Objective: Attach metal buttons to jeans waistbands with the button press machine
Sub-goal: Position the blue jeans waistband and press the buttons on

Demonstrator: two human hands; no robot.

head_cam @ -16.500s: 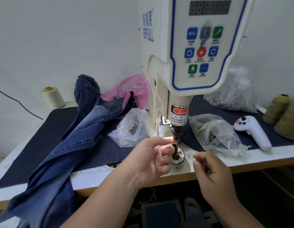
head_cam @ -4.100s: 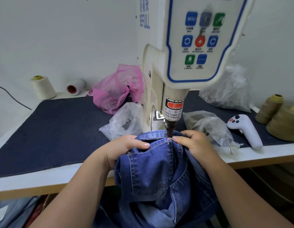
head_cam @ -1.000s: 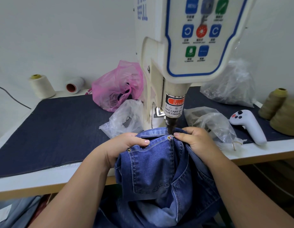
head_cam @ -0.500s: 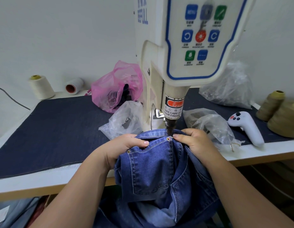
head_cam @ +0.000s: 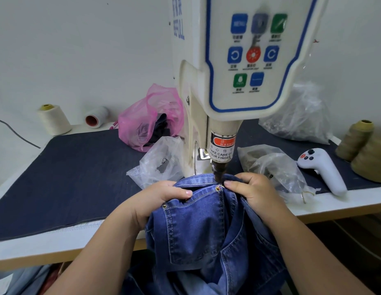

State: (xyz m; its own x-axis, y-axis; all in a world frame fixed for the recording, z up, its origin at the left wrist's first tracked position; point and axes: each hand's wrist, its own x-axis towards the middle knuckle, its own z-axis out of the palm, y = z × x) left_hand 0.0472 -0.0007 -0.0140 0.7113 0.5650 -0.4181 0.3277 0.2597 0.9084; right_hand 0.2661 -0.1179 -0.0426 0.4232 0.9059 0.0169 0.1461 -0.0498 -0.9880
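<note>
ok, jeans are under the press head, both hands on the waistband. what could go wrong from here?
1. The right hand pinches the jeans right beside the press plunger; a fingertip could get caught.
2. The waistband is bunched between both grips, the left hand included, so the button may set off-position or through a fold.

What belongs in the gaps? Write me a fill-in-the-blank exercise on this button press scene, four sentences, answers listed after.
1. Both hands grip the waistband of the ____ under the press head.
2. The bag behind the left hand is coloured ____.
3. The white handheld controller lies to the ____ of the right hand.
4. The orange label on the machine warns to take care of your ____.

Missing words: jeans; pink; right; fingers
</note>
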